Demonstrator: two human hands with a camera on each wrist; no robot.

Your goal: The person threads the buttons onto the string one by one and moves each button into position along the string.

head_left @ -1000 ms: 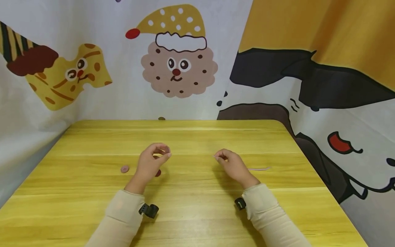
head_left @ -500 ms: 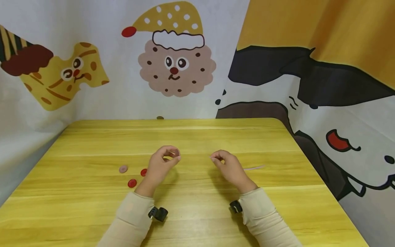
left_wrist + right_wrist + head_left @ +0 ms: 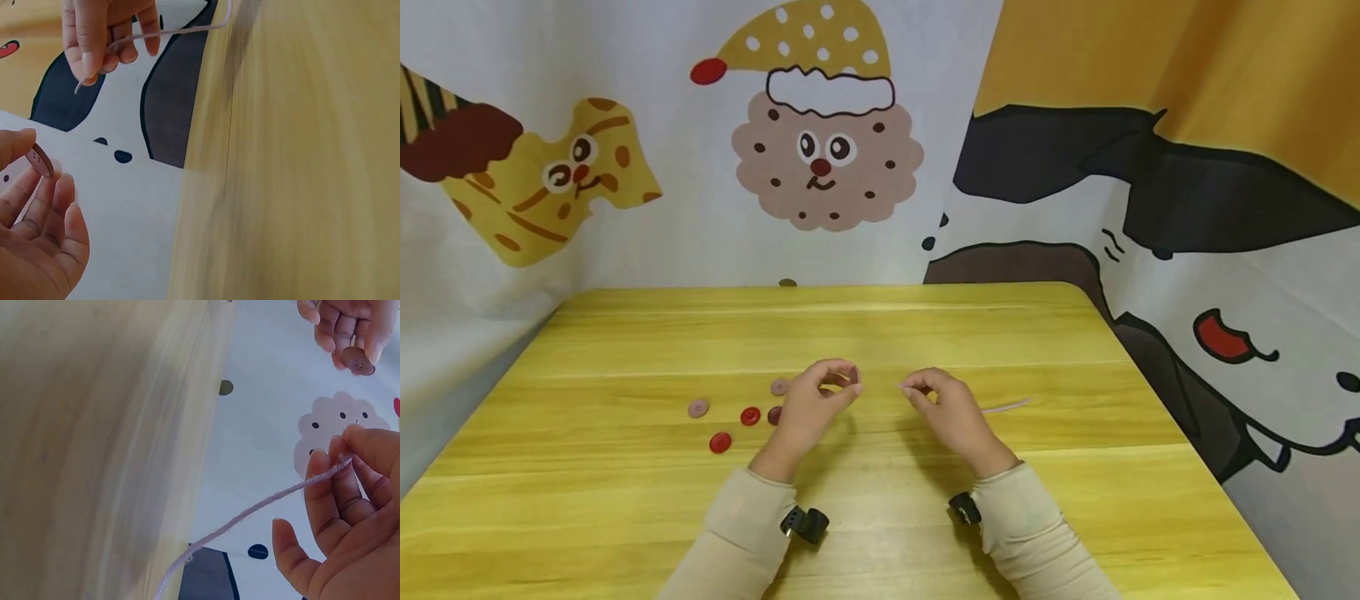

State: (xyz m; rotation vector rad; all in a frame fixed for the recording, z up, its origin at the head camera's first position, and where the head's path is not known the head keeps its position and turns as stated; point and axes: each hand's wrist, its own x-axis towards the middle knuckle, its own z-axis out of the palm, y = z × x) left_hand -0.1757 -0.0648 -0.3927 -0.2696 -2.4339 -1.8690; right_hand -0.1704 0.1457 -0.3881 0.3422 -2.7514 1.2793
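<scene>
My left hand [image 3: 811, 410] pinches a pinkish-brown button [image 3: 39, 161] by its edge between thumb and fingers, above the table. Small holes show in the button's face in the left wrist view. Facing it, my right hand [image 3: 953, 417] pinches a lilac cord [image 3: 250, 512] close to its end, and a short tip pokes out past the fingertips. The rest of the cord trails back under the hand, its tail seen to the right in the head view. A gap separates the cord's tip from the button.
Loose buttons lie left of my left hand on the wooden table [image 3: 880, 533]: a pink button [image 3: 698, 407], a bright red button [image 3: 750, 416], another red button [image 3: 720, 442], a dark red button [image 3: 775, 415] and a second pink button [image 3: 780, 387]. A cartoon-printed curtain [image 3: 670, 242] hangs behind.
My left hand has moved right with the button, uncovering several buttons on the table. My right hand has shifted slightly left with the cord, so the two hands are closer together.
</scene>
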